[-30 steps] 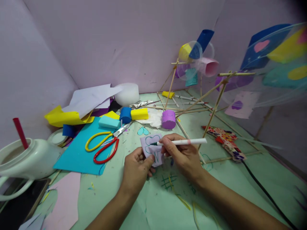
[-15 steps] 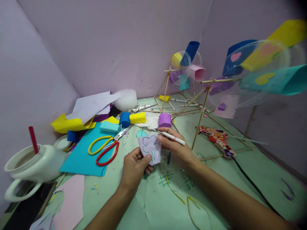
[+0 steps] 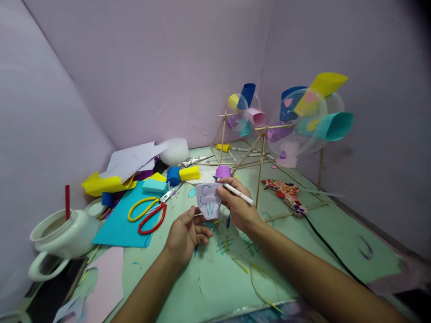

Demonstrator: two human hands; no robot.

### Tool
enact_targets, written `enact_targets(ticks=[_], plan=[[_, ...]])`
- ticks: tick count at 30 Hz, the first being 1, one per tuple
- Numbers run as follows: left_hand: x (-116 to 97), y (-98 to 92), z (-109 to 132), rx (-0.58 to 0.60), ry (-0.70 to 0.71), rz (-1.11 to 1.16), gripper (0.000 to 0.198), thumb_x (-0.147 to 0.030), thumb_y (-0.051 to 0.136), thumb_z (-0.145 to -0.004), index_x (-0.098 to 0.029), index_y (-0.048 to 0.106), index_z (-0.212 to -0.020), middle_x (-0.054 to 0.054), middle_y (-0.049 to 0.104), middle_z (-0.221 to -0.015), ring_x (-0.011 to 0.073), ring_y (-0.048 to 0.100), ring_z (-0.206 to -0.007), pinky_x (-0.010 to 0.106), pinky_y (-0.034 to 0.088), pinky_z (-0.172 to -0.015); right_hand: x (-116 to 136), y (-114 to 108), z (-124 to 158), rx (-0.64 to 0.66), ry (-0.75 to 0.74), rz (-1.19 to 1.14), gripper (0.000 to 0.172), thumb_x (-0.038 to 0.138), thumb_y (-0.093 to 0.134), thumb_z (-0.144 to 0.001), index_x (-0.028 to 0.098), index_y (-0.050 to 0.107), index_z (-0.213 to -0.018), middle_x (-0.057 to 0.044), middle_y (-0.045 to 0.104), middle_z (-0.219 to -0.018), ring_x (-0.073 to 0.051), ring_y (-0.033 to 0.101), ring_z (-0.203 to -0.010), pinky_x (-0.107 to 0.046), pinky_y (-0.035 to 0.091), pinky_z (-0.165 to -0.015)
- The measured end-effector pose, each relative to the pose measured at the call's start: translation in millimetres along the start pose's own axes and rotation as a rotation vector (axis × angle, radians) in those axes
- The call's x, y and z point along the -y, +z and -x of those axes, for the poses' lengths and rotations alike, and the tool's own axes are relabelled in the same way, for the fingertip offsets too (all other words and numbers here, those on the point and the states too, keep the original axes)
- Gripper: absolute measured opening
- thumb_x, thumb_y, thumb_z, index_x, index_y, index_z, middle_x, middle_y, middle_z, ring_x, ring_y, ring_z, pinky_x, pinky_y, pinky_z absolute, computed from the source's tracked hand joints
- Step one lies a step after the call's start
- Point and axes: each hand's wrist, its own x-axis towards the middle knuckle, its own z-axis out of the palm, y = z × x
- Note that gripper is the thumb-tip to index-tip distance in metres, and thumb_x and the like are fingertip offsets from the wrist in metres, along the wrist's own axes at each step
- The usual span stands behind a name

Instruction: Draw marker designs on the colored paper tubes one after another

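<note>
My right hand (image 3: 240,204) holds a white marker (image 3: 239,194) with a dark green tip. The same hand pinches the right edge of a small pale purple paper piece (image 3: 209,208), which bears a green cloud-like outline and a zigzag line. At the paper's lower left, my left hand (image 3: 186,235) has its fingers apart, and its fingertips are close to the paper's edge. Whether they touch it, I cannot tell. Behind the paper sit a purple paper roll (image 3: 223,171) and a small turquoise cutout (image 3: 191,193).
Scissors (image 3: 151,217) lie on turquoise paper (image 3: 116,233) at left, near a white teapot-like vessel (image 3: 76,231). Two stick-framed wheels stand at right, the nearer wheel (image 3: 305,119) with coloured paper rolls. A patterned glue gun (image 3: 286,195) with a black cord lies beside its frame.
My left hand has let go of the paper and opened. My right hand now holds the paper along with the marker. The view has shifted, so the wheels appear smaller and farther left.
</note>
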Motion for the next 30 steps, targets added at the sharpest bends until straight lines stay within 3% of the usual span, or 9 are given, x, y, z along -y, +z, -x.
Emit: enact_targets(ticks=[6, 11, 15, 17, 20, 21, 22, 26, 30], plan=[[1, -2.3, -2, 0.103, -0.041, 0.134, 0.022, -0.024, 0.046, -0.086, -0.01, 0.062, -0.091, 0.01, 0.068, -0.067, 0.0182, 0.065, -0.052, 0.025, 0.05, -0.047, -1, 7, 6, 0.0, 0.001, -0.019, 0.025, 0.025, 0.069, -0.067, 0.021, 0.056, -0.089, 0.008, 0.048, -0.058, -0.008, 0.042, -0.049, -0.018, 0.032, -0.045], [3, -1.3, 1, 0.235, -0.04, 0.207, 0.03, -0.029, 0.044, -0.088, -0.009, 0.062, -0.102, 0.018, 0.07, -0.094, 0.0272, 0.069, -0.077, 0.036, 0.054, -0.066, -1, 10, 9, 0.01, 0.027, -0.085, 0.025, 0.024, 0.069, -0.069, 0.022, 0.053, -0.088, 0.009, 0.049, -0.058, -0.007, 0.044, -0.048, -0.016, 0.032, -0.043], [1, 0.7, 2, 0.163, -0.001, 0.256, 0.025, -0.024, 0.044, -0.089, -0.008, 0.063, -0.095, 0.016, 0.071, -0.087, 0.0222, 0.068, -0.072, 0.031, 0.054, -0.067, 0, 8, 8, 0.081, -0.017, -0.006, 0.022, 0.027, 0.066, -0.074, 0.021, 0.054, -0.093, 0.005, 0.057, -0.068, -0.01, 0.056, -0.06, -0.02, 0.045, -0.056], [-5, -1.4, 2, 0.112, 0.04, 0.263, 0.024, -0.023, 0.044, -0.089, -0.009, 0.062, -0.095, 0.014, 0.07, -0.081, 0.0201, 0.067, -0.068, 0.029, 0.054, -0.063, 2, 3, 3, 0.112, -0.09, 0.144, 0.021, 0.031, 0.056, -0.083, 0.02, 0.053, -0.101, -0.002, 0.065, -0.086, -0.015, 0.063, -0.078, -0.027, 0.05, -0.071], [-23, -11.5, 3, 0.038, 0.158, 0.247, 0.026, -0.025, 0.042, -0.089, -0.012, 0.059, -0.104, 0.013, 0.07, -0.079, 0.0189, 0.064, -0.06, 0.028, 0.053, -0.052, 3, -11, -9, 0.149, -0.271, 0.749, 0.028, 0.024, 0.038, -0.092, 0.017, 0.047, -0.118, -0.011, 0.064, -0.111, -0.019, 0.062, -0.099, -0.034, 0.048, -0.083], [-30, -16.1, 4, 0.014, 0.212, 0.244, 0.028, -0.026, 0.04, -0.09, -0.013, 0.058, -0.107, 0.014, 0.07, -0.082, 0.0188, 0.064, -0.059, 0.027, 0.052, -0.049, 2, -17, -12, 0.196, -0.323, 1.02, 0.032, 0.019, 0.038, -0.091, 0.016, 0.046, -0.121, -0.013, 0.062, -0.114, -0.02, 0.06, -0.103, -0.034, 0.046, -0.086], [-36, -20.7, 5, -0.008, 0.251, 0.229, 0.029, -0.026, 0.038, -0.09, -0.014, 0.057, -0.109, 0.014, 0.07, -0.084, 0.0185, 0.064, -0.058, 0.026, 0.05, -0.045, 1, -22, -16, 0.242, -0.335, 1.136, 0.034, 0.014, 0.044, -0.086, 0.015, 0.05, -0.119, -0.014, 0.062, -0.114, -0.022, 0.06, -0.103, -0.036, 0.045, -0.087], [-47, -29.6, 8, -0.04, 0.249, 0.175, 0.031, -0.03, 0.032, -0.092, -0.015, 0.055, -0.107, 0.012, 0.07, -0.079, 0.013, 0.054, -0.042, 0.02, 0.04, -0.032, -5, -31, -23, 0.412, -0.33, 1.329, 0.043, 0.001, 0.055, -0.071, 0.016, 0.062, -0.111, -0.013, 0.067, -0.101, -0.027, 0.059, -0.098, -0.038, 0.043, -0.084], [-37, -21.7, 7, -0.052, 0.104, 0.129, 0.03, -0.031, 0.031, -0.092, -0.014, 0.055, -0.097, 0.009, 0.067, -0.071, 0.0086, 0.043, -0.034, 0.016, 0.028, -0.025, -4, -27, -22, 0.425, -0.367, 1.425, 0.057, -0.002, 0.057, -0.066, 0.02, 0.06, -0.119, -0.014, 0.066, -0.1, -0.03, 0.056, -0.097, -0.042, 0.04, -0.085]])
